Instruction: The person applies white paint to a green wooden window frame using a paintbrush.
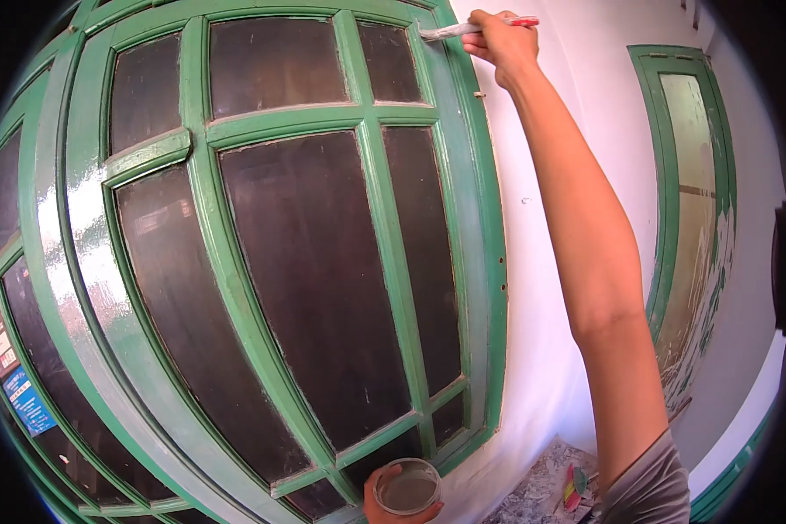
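My right hand [503,45] is raised at the top, its fingers closed round a paintbrush [454,31] with a pale handle and a red end. The bristle end points left and meets the green window frame [446,96] near its upper right corner. Low in the view, my left hand [377,499] is wrapped round a round clear container [408,489] with greyish contents, in front of the lower panes. Dark glass panes [314,271] fill the green frame.
A white wall [541,367] runs right of the frame. Farther right stands a narrow green-framed window [670,201] with pale streaks. Below lies a paint-spattered surface [541,485] with a red and green object [571,489]. Stickers [28,402] show far left.
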The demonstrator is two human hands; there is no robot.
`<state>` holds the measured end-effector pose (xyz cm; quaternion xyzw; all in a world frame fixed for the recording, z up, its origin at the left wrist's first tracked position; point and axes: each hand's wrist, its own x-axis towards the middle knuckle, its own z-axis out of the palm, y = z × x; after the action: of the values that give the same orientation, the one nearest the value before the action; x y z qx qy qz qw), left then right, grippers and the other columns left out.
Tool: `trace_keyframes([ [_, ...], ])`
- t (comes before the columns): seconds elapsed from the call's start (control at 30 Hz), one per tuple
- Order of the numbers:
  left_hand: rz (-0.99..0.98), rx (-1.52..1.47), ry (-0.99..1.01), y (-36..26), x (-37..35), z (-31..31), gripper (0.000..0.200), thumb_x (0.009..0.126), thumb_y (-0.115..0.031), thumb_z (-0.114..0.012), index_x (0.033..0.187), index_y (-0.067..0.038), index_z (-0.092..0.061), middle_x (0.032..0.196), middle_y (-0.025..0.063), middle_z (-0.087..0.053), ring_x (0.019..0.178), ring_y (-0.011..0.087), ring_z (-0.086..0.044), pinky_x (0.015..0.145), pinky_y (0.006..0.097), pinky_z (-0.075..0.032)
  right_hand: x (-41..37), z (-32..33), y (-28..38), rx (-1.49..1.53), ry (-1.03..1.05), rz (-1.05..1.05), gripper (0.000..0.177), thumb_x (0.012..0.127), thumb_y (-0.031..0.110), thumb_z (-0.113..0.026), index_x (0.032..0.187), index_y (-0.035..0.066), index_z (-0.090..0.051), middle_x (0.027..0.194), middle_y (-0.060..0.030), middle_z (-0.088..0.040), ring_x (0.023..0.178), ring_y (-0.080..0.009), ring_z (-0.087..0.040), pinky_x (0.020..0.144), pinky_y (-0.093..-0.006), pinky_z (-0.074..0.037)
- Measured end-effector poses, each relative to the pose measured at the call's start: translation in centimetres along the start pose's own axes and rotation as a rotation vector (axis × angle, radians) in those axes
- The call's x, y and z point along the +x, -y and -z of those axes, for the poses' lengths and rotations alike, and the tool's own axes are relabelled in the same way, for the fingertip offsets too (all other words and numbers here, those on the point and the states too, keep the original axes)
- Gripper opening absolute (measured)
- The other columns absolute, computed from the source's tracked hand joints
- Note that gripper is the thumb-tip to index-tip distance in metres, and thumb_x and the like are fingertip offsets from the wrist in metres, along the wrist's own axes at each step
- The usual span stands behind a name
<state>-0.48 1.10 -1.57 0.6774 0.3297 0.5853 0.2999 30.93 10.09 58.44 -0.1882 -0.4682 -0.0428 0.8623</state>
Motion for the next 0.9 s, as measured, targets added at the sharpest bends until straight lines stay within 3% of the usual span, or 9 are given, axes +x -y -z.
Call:
trace_keyframes([
  [0.07, 0.005, -0.03, -0.012, -0.1, 0.0, -0.2, 0.11, 0.051, -0.025, -0.102, 0.141, -0.002, -0.044, 0.135, 0.0194, -0.06, 0.124, 0.034, -0.06, 0.101, 0.048, -0.052, 0.2, 0.1, 0.6, 0.052, -0.063, -0.026, 0.013, 0.083, 0.004, -0.07, 0.084, -0.001, -0.057, 0.073, -0.0129, -0.066, 0.052, -0.02, -0.065, 0.047, -0.0312, -0.058],
  [0.23, -0.017, 0.042, 0.005, -1.1, 0.3, 0.0, 0.11, 0.051, -0.026, -0.102, 0.141, -0.003, -0.044, 0.135, 0.0187, -0.06, 0.124, 0.034, -0.061, 0.102, 0.0481, -0.051, 0.9, -2.4, -1.0, 0.303, -0.176, 0.019, 0.01, 0.085, 0.004, -0.068, 0.082, -0.002, -0.06, 0.069, -0.0142, -0.067, 0.052, -0.0211, -0.066, 0.045, -0.0304, -0.058],
  [0.33, -0.005, 0.008, 0.001, -0.6, 0.2, 0.1, 0.111, 0.05, -0.026, -0.102, 0.141, -0.003, -0.043, 0.135, 0.0187, -0.06, 0.124, 0.0339, -0.06, 0.102, 0.0484, -0.051, -1.3, -2.2, -1.4, 0.321, -0.206, -0.153, 0.017, 0.084, 0.003, -0.071, 0.08, -0.001, -0.055, 0.08, -0.0152, -0.069, 0.061, -0.0196, -0.071, 0.057, -0.029, -0.064],
  [0.47, 0.025, -0.027, 0.006, -0.3, -0.2, 0.1, 0.111, 0.05, -0.026, -0.102, 0.141, -0.003, -0.043, 0.136, 0.0193, -0.059, 0.125, 0.0341, -0.06, 0.102, 0.0491, -0.051, -4.7, -0.5, -2.1, 0.12, -0.212, -0.156, 0.017, 0.084, 0.005, -0.069, 0.081, -0.002, -0.054, 0.07, -0.0152, -0.067, 0.057, -0.0192, -0.069, 0.05, -0.0297, -0.061],
  [0.63, 0.046, -0.036, 0.019, -0.7, -0.7, 0.2, 0.112, 0.05, -0.025, -0.102, 0.142, -0.004, -0.042, 0.137, 0.0194, -0.058, 0.125, 0.0342, -0.059, 0.103, 0.0491, -0.051, -5.4, 2.3, -0.5, -0.224, -0.077, -0.194, 0.013, 0.078, 0.01, -0.071, 0.074, 0.001, -0.062, 0.066, -0.0066, -0.064, 0.052, -0.0129, -0.061, 0.051, -0.0283, -0.058],
  [0.73, 0.052, -0.074, 0.021, -0.9, -0.9, 0.2, 0.113, 0.049, -0.025, -0.102, 0.142, -0.004, -0.042, 0.137, 0.0193, -0.058, 0.125, 0.034, -0.06, 0.104, 0.0491, -0.051, -3.3, 3.5, 0.9, -0.203, -0.065, -0.184, 0.011, 0.079, 0.009, -0.07, 0.077, 0.0, -0.064, 0.067, -0.0049, -0.063, 0.055, -0.011, -0.059, 0.052, -0.0264, -0.054],
  [0.9, 0.022, -0.015, 0.008, -0.9, -1.0, 0.3, 0.112, 0.05, -0.026, -0.102, 0.142, -0.004, -0.042, 0.137, 0.0191, -0.058, 0.125, 0.0338, -0.06, 0.104, 0.0498, -0.051, -1.2, 1.5, 0.2, 0.084, -0.145, 0.019, 0.016, 0.086, 0.007, -0.07, 0.084, -0.006, -0.059, 0.075, -0.0168, -0.069, 0.062, -0.02, -0.071, 0.059, -0.0308, -0.065],
])
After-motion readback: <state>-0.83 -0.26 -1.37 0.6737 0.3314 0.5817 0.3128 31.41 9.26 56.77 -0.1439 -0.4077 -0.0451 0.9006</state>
